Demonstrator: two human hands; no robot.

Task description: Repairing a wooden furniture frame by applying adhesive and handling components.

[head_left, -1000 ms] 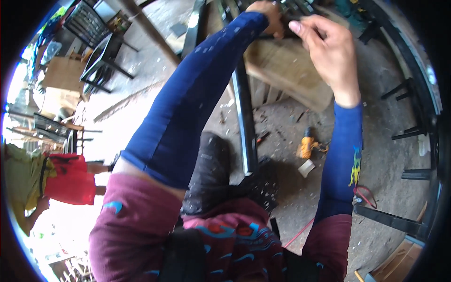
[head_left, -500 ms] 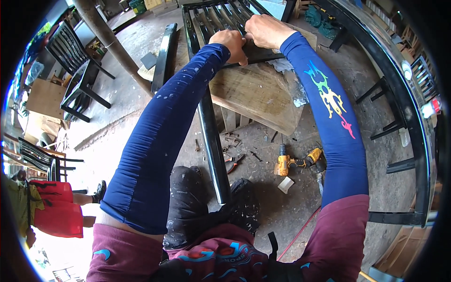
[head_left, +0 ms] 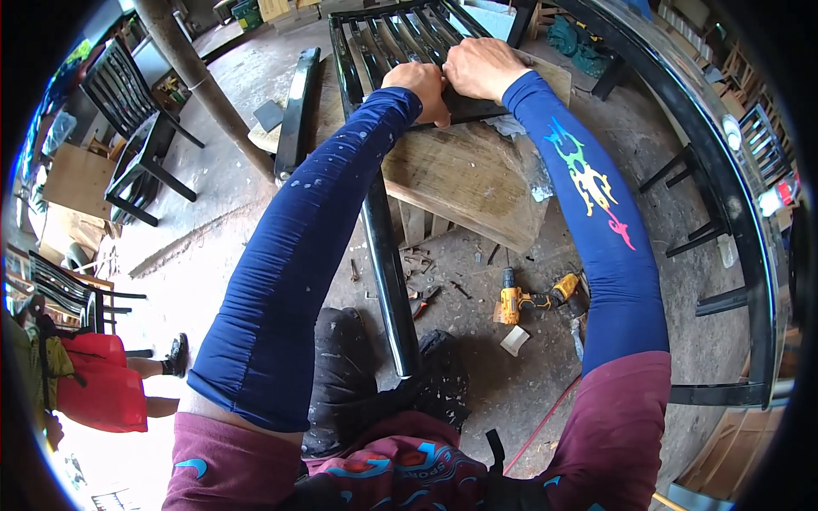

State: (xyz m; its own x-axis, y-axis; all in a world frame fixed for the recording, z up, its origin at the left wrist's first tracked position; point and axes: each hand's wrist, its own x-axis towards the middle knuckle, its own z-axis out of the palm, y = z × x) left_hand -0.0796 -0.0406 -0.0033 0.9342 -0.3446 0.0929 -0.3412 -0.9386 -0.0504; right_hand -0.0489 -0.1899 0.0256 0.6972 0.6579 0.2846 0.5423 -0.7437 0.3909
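A glossy black slatted chair (head_left: 388,264) lies on a worn wooden board (head_left: 473,183), one long leg reaching down toward my knees. Over the near end of its slats, my left hand (head_left: 419,88) is closed, fingers curled and thumb side toward me. Close beside it, almost touching, my right hand (head_left: 484,70) is closed too, knuckles up. Whatever the fingers pinch is hidden beneath both hands. A crumpled pale scrap (head_left: 509,125) sits by the board's edge near my right wrist.
On the floor lie a yellow cordless drill (head_left: 513,298), red-handled pliers (head_left: 423,300) and several screws. A separate black bar (head_left: 298,106) rests left of the chair. A large black frame (head_left: 750,230) curves along the right. At left stand a post (head_left: 200,81), black chairs and another person (head_left: 102,383).
Both hands have shifted slightly toward me, staying close together over the chair. The person at the left has moved a little, and the view has tilted slightly.
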